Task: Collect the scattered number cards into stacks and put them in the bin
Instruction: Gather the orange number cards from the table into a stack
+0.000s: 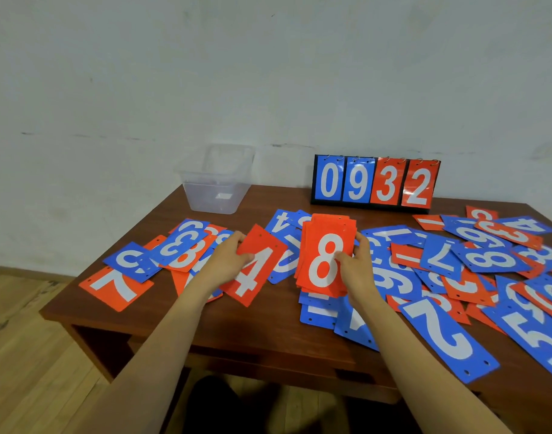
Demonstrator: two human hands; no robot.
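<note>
Left hand (pixel 229 257): fingers (pixel 238 239) curled on the edge of a single red card with a white 4 (pixel 254 272), held tilted just above the brown wooden surface (pixel 252 327).

Right hand (pixel 359 266): fingers and thumb grip a stack of red cards with a white 8 on top (pixel 324 255), held upright beside the 4 card, the two apart.

Loose blue and red number cards (pixel 441 333) lie overlapping across the surface, mostly on the right.

Clear plastic bin (pixel 216 183): far left corner; no cards seen inside.

Black flip scoreboard reading 0932 (pixel 375 183): stands at the far edge.
</note>
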